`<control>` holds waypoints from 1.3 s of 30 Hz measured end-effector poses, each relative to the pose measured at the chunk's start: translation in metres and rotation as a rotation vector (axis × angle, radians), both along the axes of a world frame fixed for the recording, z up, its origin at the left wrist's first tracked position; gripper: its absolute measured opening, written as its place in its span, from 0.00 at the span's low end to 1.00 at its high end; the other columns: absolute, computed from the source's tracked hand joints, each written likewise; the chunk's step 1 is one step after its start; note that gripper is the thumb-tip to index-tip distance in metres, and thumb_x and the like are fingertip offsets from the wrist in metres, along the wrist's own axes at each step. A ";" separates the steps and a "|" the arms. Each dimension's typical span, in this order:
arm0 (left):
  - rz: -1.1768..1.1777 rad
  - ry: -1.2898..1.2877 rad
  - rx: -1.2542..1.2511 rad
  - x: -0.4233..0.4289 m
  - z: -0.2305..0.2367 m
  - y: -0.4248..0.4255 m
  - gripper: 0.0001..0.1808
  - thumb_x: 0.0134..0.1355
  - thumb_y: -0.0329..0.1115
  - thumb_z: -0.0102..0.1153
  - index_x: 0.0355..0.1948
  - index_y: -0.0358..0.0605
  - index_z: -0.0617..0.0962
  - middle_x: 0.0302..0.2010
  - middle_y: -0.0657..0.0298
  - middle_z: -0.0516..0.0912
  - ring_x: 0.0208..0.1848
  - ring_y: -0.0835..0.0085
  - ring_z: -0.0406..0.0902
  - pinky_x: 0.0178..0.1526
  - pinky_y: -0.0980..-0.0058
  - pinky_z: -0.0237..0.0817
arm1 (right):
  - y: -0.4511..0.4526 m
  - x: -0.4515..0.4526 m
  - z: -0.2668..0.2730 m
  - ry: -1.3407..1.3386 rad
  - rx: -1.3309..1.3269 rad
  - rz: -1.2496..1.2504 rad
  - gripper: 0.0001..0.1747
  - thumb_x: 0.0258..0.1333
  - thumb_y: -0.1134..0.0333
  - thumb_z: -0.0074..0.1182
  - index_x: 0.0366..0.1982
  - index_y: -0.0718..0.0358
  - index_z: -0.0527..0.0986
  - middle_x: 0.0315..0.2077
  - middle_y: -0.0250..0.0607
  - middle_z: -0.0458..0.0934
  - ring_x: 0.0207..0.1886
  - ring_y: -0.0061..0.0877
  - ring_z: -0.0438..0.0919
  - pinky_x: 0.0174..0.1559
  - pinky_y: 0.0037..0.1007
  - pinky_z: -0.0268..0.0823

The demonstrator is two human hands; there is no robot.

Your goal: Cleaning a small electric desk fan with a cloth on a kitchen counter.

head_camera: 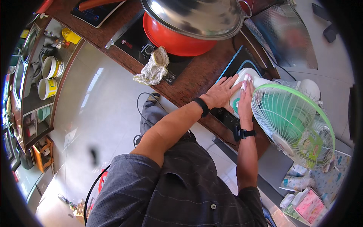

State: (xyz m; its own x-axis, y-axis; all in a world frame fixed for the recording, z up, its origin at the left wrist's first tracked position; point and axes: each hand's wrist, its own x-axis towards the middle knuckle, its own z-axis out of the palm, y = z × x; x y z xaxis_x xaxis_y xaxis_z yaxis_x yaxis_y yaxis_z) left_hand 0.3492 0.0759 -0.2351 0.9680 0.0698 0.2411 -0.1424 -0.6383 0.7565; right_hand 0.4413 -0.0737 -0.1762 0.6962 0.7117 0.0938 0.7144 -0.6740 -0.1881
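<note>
A small electric fan with a white base (250,74) and a green-rimmed wire cage (293,124) lies tipped over the counter's right edge. Its base rests above a black cooktop with blue lines (227,117). My left hand (222,92) lies on the base with its fingers spread. Beside it, my right hand (246,100) holds a small white and pink cloth or tissue (248,77) against the base, its fingers nearly straight. Part of the cloth is hidden by the fingers.
A red pan (181,45) with a steel lid (195,17) sits on another cooktop (133,42), near a crumpled whitish cloth (154,68). Shelves with buckets (48,88) stand at left. A pink tissue box (310,205) lies at lower right. A cable (95,184) hangs beside me.
</note>
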 end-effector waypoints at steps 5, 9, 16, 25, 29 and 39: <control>0.029 0.051 -0.013 -0.004 0.007 -0.001 0.72 0.37 0.66 0.80 0.80 0.57 0.56 0.79 0.46 0.56 0.80 0.49 0.55 0.81 0.54 0.43 | -0.031 -0.007 0.008 0.117 -0.028 -0.032 0.30 0.73 0.67 0.49 0.73 0.63 0.65 0.72 0.55 0.65 0.74 0.53 0.61 0.76 0.52 0.48; 0.024 0.055 -0.002 -0.004 0.009 -0.003 0.71 0.37 0.66 0.81 0.80 0.60 0.57 0.80 0.48 0.56 0.80 0.48 0.55 0.81 0.53 0.42 | -0.073 -0.001 -0.004 0.026 -0.074 -0.092 0.26 0.74 0.68 0.44 0.70 0.66 0.68 0.69 0.57 0.69 0.71 0.51 0.66 0.74 0.45 0.53; 0.013 0.018 0.017 0.000 0.007 -0.007 0.71 0.36 0.68 0.81 0.80 0.61 0.58 0.80 0.48 0.56 0.80 0.48 0.56 0.81 0.54 0.41 | -0.156 0.084 -0.070 -0.780 -0.093 0.228 0.34 0.79 0.56 0.40 0.78 0.62 0.54 0.78 0.52 0.51 0.81 0.42 0.51 0.80 0.42 0.40; 0.048 0.009 0.042 -0.008 0.007 0.000 0.70 0.37 0.65 0.80 0.79 0.58 0.58 0.79 0.46 0.57 0.78 0.47 0.60 0.79 0.53 0.46 | -0.112 0.017 -0.009 -0.058 -0.275 -0.193 0.29 0.77 0.63 0.45 0.74 0.62 0.63 0.74 0.51 0.64 0.76 0.40 0.62 0.77 0.40 0.48; 0.012 0.016 0.056 -0.001 0.015 -0.003 0.68 0.38 0.66 0.79 0.78 0.57 0.60 0.79 0.45 0.56 0.78 0.46 0.59 0.80 0.53 0.46 | -0.136 -0.007 -0.017 0.116 0.105 -0.323 0.19 0.70 0.64 0.52 0.58 0.56 0.82 0.54 0.46 0.84 0.60 0.48 0.76 0.64 0.50 0.64; -0.069 0.094 0.210 0.007 0.012 -0.007 0.71 0.39 0.63 0.81 0.78 0.42 0.59 0.79 0.45 0.57 0.80 0.51 0.54 0.80 0.52 0.44 | -0.118 -0.022 -0.022 -0.205 0.191 -0.181 0.19 0.56 0.75 0.57 0.50 0.57 0.86 0.48 0.44 0.86 0.55 0.44 0.79 0.62 0.46 0.68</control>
